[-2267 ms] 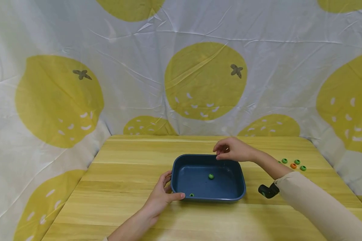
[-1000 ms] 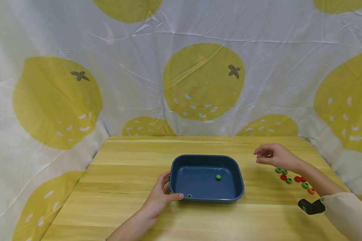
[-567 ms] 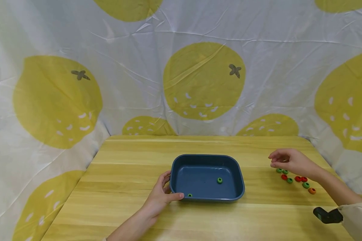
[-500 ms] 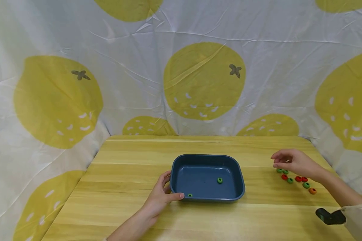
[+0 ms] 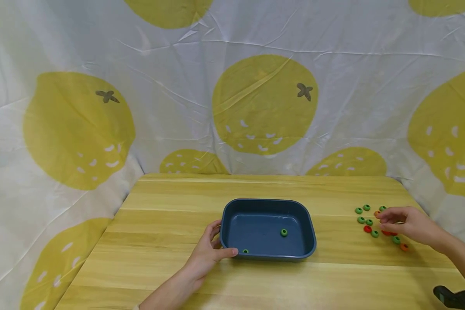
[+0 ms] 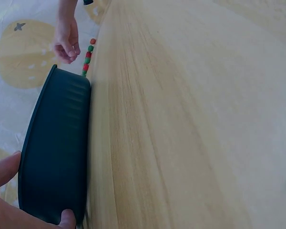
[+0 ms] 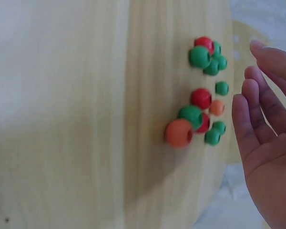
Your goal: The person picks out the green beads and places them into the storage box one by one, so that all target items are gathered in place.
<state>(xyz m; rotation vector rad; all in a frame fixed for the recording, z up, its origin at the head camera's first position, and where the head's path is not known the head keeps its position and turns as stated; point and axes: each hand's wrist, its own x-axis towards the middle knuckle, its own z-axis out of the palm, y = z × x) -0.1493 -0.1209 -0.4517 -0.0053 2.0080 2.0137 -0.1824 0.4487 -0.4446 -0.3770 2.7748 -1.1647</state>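
A dark blue rectangular tray (image 5: 261, 237) rests on the wooden table. My left hand (image 5: 203, 256) grips its left end, thumb over the front rim and fingers against the outer wall. Two green beads lie inside: one bead (image 5: 284, 234) right of the middle, another bead (image 5: 246, 251) near the front left corner. Off to the right, my right hand (image 5: 410, 224) hovers above a loose group of green, red and orange beads. In the right wrist view its fingers (image 7: 246, 124) are slightly bent, with nothing between them and the thumb. It partly hides some beads in the head view.
Among the scattered beads are a red bead (image 5: 367, 229) and an orange bead (image 5: 404, 247) nearest the front. A black device (image 5: 453, 297) sits at the right wrist. Behind the table (image 5: 170, 193) hangs a white cloth (image 5: 170, 99) printed with yellow fruit.
My right hand has travelled from over the tray rightward to the loose beads. One green bead in the tray has rolled a little to the right. The left hand keeps its grip.
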